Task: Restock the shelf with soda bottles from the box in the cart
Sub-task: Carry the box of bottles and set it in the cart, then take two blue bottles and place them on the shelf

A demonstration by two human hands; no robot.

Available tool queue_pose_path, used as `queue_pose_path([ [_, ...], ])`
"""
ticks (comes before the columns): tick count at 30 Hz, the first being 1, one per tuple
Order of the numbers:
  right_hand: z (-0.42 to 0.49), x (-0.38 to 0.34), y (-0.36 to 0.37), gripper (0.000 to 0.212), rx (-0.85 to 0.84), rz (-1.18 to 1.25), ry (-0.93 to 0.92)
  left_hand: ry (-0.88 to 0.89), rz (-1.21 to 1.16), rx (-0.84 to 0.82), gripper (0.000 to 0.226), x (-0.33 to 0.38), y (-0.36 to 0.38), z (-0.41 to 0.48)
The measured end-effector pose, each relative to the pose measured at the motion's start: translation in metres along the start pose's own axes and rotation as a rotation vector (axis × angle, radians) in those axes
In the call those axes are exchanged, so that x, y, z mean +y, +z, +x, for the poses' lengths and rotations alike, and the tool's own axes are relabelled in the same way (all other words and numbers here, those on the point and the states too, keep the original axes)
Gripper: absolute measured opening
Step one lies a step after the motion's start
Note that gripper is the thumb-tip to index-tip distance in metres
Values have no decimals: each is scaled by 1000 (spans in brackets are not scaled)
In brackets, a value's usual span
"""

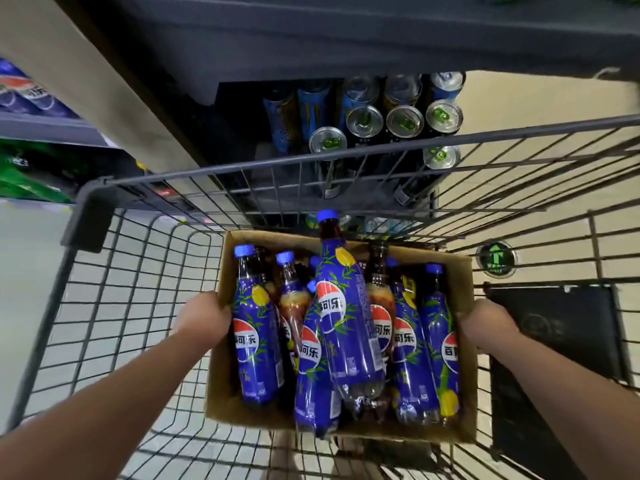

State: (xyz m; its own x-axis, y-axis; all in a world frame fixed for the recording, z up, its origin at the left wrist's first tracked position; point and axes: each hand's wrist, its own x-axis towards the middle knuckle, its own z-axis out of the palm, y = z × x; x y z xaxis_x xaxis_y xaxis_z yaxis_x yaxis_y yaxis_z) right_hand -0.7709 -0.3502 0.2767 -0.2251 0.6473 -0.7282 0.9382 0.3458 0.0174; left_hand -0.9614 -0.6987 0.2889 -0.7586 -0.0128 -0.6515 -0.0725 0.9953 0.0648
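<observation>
A brown cardboard box [221, 382] sits inside a grey wire cart [104, 306]. It holds several cola bottles with blue labels and blue caps; one bottle [343, 313] lies on top of the others. My left hand [204, 318] grips the box's left wall. Gripping the right wall is my right hand [485, 327]. Beyond the cart's front rim stands the dark shelf [311, 39].
Drink cans [405, 121] with green tabs stand on a lower shelf level just past the cart's front wall. Blue and green drink packs [24, 95] fill shelves at the far left. A dark flat panel [554, 327] lies in the cart to the right of the box.
</observation>
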Motion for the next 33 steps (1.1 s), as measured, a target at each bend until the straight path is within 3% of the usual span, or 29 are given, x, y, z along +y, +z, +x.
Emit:
queue_pose_path([
  [5,-14,-1,4,28,-34,13,-8,37,-75,-11,28,-3,-1,-9],
  [9,-50,1,-1,39,-39,110,-31,41,-242,-50,52,-5,-7,-35],
  [12,-87,-1,-12,39,0,219,-149,42,-309,-19,64,-4,-18,-60],
  [17,-160,-21,-26,41,53,414,-357,109,-437,73,54,0,-38,-107],
  [22,-192,-53,-12,55,46,386,-471,181,-523,61,46,-6,-35,-132],
  [25,-188,-74,3,69,4,382,-472,197,-563,-5,39,-10,-25,-128],
  [29,-174,-96,21,82,-73,430,-354,172,-526,-58,61,-17,-2,-107],
  [33,-168,-109,32,84,-27,339,-250,98,-562,-101,81,-17,12,-88],
])
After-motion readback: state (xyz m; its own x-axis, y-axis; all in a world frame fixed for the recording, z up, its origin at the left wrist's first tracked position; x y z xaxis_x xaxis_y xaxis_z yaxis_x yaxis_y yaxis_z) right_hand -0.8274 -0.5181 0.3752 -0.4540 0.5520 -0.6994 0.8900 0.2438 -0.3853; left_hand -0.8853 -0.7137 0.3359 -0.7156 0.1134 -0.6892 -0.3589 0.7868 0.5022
